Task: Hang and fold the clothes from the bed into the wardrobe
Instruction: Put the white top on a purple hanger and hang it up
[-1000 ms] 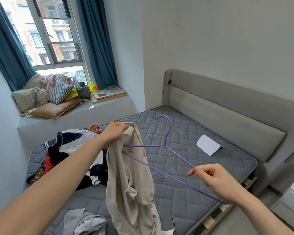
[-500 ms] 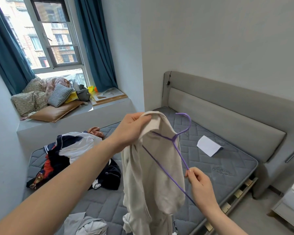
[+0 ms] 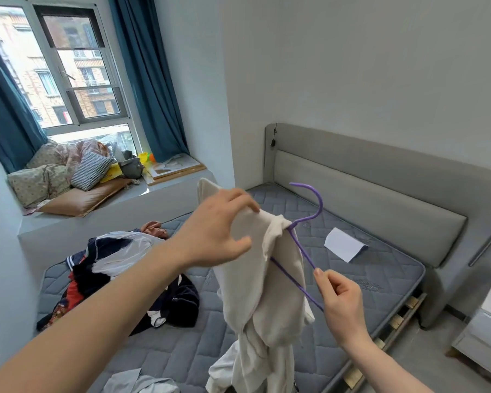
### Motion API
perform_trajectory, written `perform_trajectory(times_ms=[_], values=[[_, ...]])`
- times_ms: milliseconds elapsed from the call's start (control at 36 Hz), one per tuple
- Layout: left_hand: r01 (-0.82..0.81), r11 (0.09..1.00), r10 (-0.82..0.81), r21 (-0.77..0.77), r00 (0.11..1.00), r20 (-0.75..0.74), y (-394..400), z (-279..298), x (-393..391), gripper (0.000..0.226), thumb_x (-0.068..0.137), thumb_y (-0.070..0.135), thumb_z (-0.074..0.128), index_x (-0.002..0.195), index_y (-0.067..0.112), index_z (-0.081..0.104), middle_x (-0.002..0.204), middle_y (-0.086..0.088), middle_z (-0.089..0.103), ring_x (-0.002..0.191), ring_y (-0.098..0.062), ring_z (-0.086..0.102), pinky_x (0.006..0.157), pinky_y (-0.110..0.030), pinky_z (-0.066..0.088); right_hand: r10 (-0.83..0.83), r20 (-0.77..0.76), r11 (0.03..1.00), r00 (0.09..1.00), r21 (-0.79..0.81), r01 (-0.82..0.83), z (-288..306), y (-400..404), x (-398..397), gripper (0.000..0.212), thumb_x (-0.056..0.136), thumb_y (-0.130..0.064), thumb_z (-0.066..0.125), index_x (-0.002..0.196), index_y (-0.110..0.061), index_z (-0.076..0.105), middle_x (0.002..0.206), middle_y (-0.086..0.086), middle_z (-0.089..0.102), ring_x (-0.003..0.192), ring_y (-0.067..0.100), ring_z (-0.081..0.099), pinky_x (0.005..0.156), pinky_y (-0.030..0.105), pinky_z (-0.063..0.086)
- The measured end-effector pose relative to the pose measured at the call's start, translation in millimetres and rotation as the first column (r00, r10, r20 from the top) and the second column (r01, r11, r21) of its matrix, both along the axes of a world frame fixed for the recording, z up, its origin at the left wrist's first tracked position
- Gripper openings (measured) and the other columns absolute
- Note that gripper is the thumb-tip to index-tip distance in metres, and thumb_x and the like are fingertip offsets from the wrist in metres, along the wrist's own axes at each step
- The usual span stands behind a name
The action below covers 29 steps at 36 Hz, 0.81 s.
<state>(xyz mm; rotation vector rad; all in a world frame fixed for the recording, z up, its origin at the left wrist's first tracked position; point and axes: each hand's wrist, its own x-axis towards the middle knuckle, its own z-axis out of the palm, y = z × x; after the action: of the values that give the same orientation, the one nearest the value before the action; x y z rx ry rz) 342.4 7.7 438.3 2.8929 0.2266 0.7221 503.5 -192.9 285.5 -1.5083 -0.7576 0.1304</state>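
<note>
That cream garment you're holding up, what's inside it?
A purple hanger is threaded into the cream garment: its hook and one arm show, pinched by the right hand. Its other arm is covered by cloth, where the left hand holds.

1. The hanger (image 3: 306, 219) is purple.
2. The top (image 3: 270, 279) on it is cream.
3. The mattress (image 3: 380, 268) is grey-blue with stitched diamond shapes.
4. The headboard (image 3: 380, 177) is plain grey.
5. The curtains (image 3: 150, 80) are dark teal.
6. The clothes pile (image 3: 119, 265) is navy, white and red.
7. The paper (image 3: 345, 244) is white.
8. One pillow (image 3: 91, 170) has small black and white checks.
9. The cushion (image 3: 80, 199) is brown.
</note>
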Motion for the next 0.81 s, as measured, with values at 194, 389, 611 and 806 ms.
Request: perform_trajectory(times_ms=[194,389,611,806], values=[[-0.148,0.981,0.16,0.123,0.983,-0.095,26,12,35,0.029,0.079,0.037,0.067,0.065,0.02,0.049,0.06,0.005,0.052,0.062,-0.015,0.045,0.062,-0.033,0.034,0.069,0.037,0.996,0.997,0.046,-0.07,1,-5,3,0.044,0.096,-0.025,0.063,0.055,-0.016,0.049,0.052,-0.009,0.035,0.052,0.007,0.03,0.05,0.021,0.025],[-0.256,0.964,0.259,0.078,0.965,-0.04,30,13,45,0.037,0.072,0.037,0.063,0.058,0.009,0.043,0.048,-0.005,0.043,0.05,-0.017,0.032,0.047,-0.03,0.021,-0.106,-0.272,0.991,0.956,0.049,0.124,-37,-21,26,0.014,0.1,-0.03,0.059,0.112,-0.024,0.064,0.12,0.002,0.068,0.113,0.019,0.061,0.103,0.032,0.045],[-0.294,0.954,0.294,0.059,0.956,0.01,28,28,47,0.037,0.071,0.035,0.064,0.06,0.007,0.043,0.053,-0.011,0.044,0.054,-0.02,0.031,0.049,-0.035,0.027,-0.069,-0.527,0.946,0.847,-0.305,-0.113,-119,-9,-16,0.044,0.097,-0.037,0.056,0.134,-0.016,0.046,0.143,0.014,0.054,0.125,0.018,0.051,0.105,0.021,0.033],[-0.286,0.957,0.284,0.042,0.957,0.064,23,47,44,0.032,0.073,0.032,0.063,0.064,0.006,0.048,0.059,-0.012,0.045,0.058,-0.02,0.033,0.052,-0.035,0.03,0.116,-0.516,0.851,0.849,-0.388,-0.353,-128,31,-17,0.059,0.066,-0.043,0.09,0.115,-0.026,0.063,0.108,-0.012,0.075,0.106,0.011,0.069,0.093,0.025,0.054]])
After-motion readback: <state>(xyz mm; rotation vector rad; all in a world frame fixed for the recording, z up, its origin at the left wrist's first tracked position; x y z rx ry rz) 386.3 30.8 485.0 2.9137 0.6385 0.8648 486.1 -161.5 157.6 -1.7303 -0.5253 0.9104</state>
